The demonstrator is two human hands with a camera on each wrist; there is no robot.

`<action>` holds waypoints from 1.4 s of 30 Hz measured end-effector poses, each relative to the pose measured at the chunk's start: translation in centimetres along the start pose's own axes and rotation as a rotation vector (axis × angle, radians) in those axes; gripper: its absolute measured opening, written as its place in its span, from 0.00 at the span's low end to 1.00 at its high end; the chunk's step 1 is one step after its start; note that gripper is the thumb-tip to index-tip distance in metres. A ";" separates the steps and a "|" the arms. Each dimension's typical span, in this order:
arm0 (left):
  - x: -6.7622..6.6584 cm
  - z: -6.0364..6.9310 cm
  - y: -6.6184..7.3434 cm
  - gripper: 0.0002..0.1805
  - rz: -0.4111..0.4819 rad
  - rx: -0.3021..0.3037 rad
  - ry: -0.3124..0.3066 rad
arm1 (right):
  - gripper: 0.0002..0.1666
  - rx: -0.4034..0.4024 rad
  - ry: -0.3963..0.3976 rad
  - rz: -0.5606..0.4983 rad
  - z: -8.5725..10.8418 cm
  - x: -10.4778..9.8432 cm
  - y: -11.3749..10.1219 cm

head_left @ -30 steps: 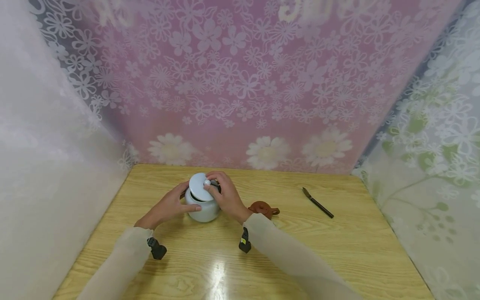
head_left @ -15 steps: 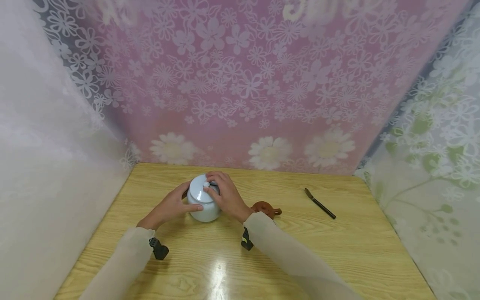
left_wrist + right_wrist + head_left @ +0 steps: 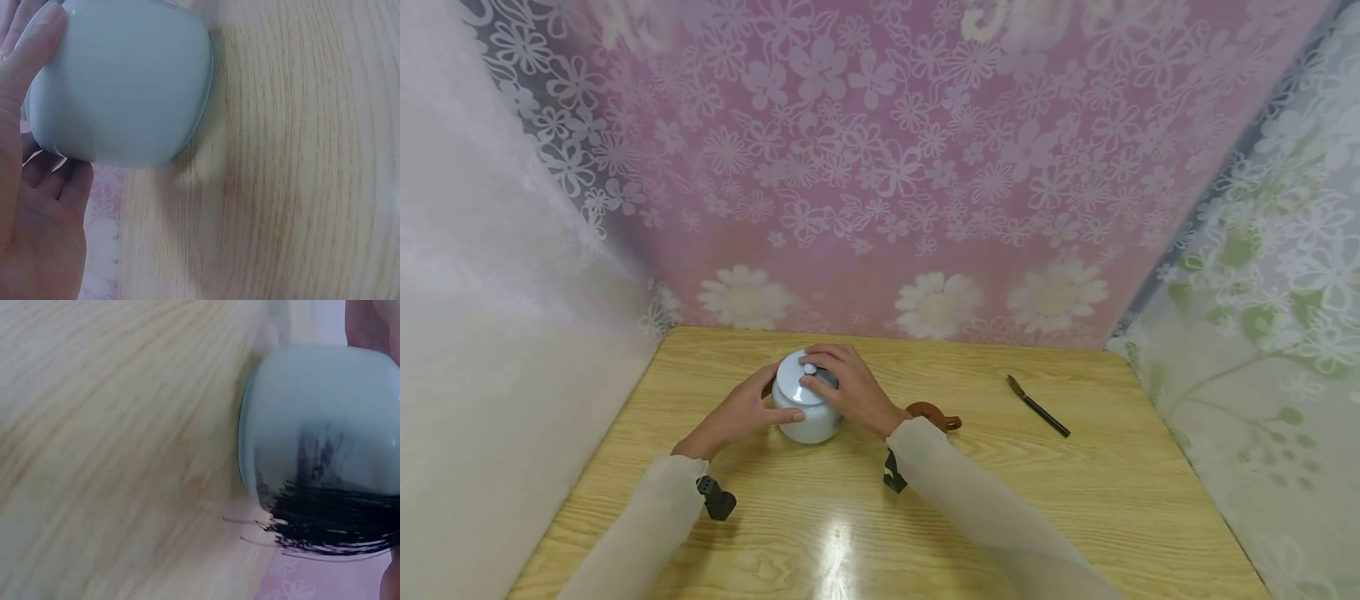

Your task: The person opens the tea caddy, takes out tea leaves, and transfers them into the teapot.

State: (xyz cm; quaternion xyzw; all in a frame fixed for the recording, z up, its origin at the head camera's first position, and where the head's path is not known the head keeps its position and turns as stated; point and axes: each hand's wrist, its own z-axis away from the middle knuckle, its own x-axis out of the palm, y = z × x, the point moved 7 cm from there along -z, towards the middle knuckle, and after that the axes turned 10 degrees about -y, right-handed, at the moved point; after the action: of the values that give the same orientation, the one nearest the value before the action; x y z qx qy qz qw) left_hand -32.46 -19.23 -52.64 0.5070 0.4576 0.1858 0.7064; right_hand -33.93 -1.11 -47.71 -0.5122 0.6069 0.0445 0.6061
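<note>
A white lidded jar [image 3: 805, 423] stands at the left of the wooden table. My left hand [image 3: 741, 412] grips its left side, thumb across the front; the left wrist view shows the fingers [image 3: 75, 187] behind the jar [image 3: 125, 81]. On top sits the white lid [image 3: 793, 385], level over the mouth. My right hand [image 3: 853, 392] is over its right part, with forefinger and thumb spread on either side of the round knob [image 3: 809, 368]. In the right wrist view, a brush with black bristles [image 3: 337, 522] points down beside the jar [image 3: 319, 412], held by my right hand; its handle is hidden.
Behind the right wrist is a small reddish-brown clay teapot [image 3: 931, 414], partly covered by the sleeve. A dark slim pen-like brush [image 3: 1037, 407] lies farther right on the table [image 3: 820, 533]. Flower-patterned curtains [image 3: 880, 208] border the table's back and sides.
The lid, tilted with a gap at the front a second ago, has come down flat on the jar. My right forefinger and thumb have loosened and shifted slightly left around the knob.
</note>
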 end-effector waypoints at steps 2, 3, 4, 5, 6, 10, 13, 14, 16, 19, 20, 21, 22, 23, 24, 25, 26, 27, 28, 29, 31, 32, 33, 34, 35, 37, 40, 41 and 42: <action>0.0 0.0 0.0 0.59 0.007 -0.002 0.000 | 0.25 0.006 -0.017 0.006 -0.1 -0.1 0.0; 0.1 0.0 0.0 0.59 0.011 -0.003 -0.002 | 0.25 0.013 -0.029 0.011 -0.2 -0.1 0.1; 0.1 0.0 0.0 0.59 0.011 -0.004 -0.004 | 0.25 0.016 -0.039 0.012 -0.3 -0.1 0.1; 0.1 0.0 0.0 0.59 0.011 -0.005 -0.005 | 0.25 0.017 -0.049 0.014 -0.3 -0.1 0.1; 0.2 0.0 0.0 0.60 0.013 -0.006 -0.005 | 0.25 0.020 -0.059 0.016 -0.4 -0.1 0.1; 0.1 0.1 0.0 0.60 0.007 -0.005 -0.004 | 0.24 0.022 -0.081 0.021 -0.7 -0.2 0.1; 0.1 0.1 0.1 0.60 0.002 -0.002 -0.004 | 0.23 0.023 -0.094 0.045 -0.8 -0.3 0.1; 0.1 0.1 0.1 0.60 0.004 -0.003 -0.005 | 0.23 0.023 -0.098 0.052 -0.9 -0.3 0.1; 0.1 0.1 0.1 0.60 0.004 -0.005 -0.007 | 0.22 0.022 -0.108 0.064 -1.0 -0.3 0.1; 0.1 0.1 0.1 0.60 0.006 -0.006 -0.009 | 0.22 0.023 -0.127 0.080 -1.1 -0.4 -0.1; 0.1 0.1 0.1 0.60 0.004 -0.007 -0.008 | 0.22 0.021 -0.132 0.084 -1.1 -0.4 -0.1; 0.1 0.1 0.1 0.60 0.003 -0.008 -0.008 | 0.22 0.018 -0.137 0.087 -1.1 -0.5 -0.2; 0.1 0.1 0.2 0.60 0.000 -0.010 -0.007 | 0.22 0.016 -0.140 0.092 -1.2 -0.5 -0.2; 0.1 0.1 0.2 0.60 -0.001 -0.010 -0.008 | 0.22 0.013 -0.144 0.099 -1.2 -0.6 -0.3; 0.1 0.1 0.2 0.60 -0.005 -0.011 -0.007 | 0.22 0.011 -0.146 0.104 -1.3 -0.6 -0.3; 0.0 0.1 0.2 0.60 -0.007 -0.011 -0.008 | 0.22 0.010 -0.149 0.106 -1.3 -0.7 -0.4; 0.0 0.1 0.2 0.60 -0.008 -0.012 -0.007 | 0.22 0.010 -0.151 0.109 -1.4 -0.7 -0.4; 0.0 0.1 0.3 0.60 -0.006 -0.010 -0.008 | 0.22 0.012 -0.154 0.112 -1.4 -0.7 -0.4; 0.0 0.1 0.3 0.60 -0.005 -0.009 -0.010 | 0.22 0.015 -0.158 0.114 -1.4 -0.7 -0.4; 0.0 0.1 0.3 0.60 -0.003 -0.008 -0.011 | 0.22 0.017 -0.162 0.116 -1.4 -0.7 -0.4; 0.0 0.2 0.4 0.60 0.005 -0.010 -0.013 | 0.22 0.024 -0.166 0.117 -1.4 -0.7 -0.4; 0.0 0.2 0.4 0.60 0.009 -0.011 -0.014 | 0.22 0.027 -0.168 0.117 -1.4 -0.7 -0.4; 0.0 0.3 0.5 0.60 0.010 -0.010 -0.016 | 0.22 0.029 -0.168 0.116 -1.4 -0.7 -0.4; 0.0 0.3 0.5 0.60 0.008 -0.008 -0.016 | 0.22 0.031 -0.168 0.116 -1.4 -0.7 -0.4; 0.0 0.3 0.6 0.60 0.006 -0.006 -0.017 | 0.21 0.032 -0.167 0.115 -1.4 -0.7 -0.4; 0.0 0.3 0.6 0.60 0.003 -0.008 -0.016 | 0.21 0.034 -0.167 0.120 -1.4 -0.8 -0.4; 0.0 0.1 0.6 0.59 -0.012 -0.004 -0.016 | 0.21 0.036 -0.174 0.125 -1.5 -0.9 -0.4; 0.0 0.1 0.6 0.58 -0.019 -0.001 -0.017 | 0.22 0.036 -0.177 0.126 -1.5 -0.9 -0.5; 0.0 0.0 0.6 0.58 -0.016 0.000 -0.015 | 0.22 0.037 -0.180 0.128 -1.5 -0.9 -0.5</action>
State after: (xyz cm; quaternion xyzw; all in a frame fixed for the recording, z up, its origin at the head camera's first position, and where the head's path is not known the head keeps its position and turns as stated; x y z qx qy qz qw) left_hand -32.31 -19.01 -52.16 0.5045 0.4565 0.1765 0.7113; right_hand -34.87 -1.82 -46.33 -0.4549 0.5822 0.1180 0.6634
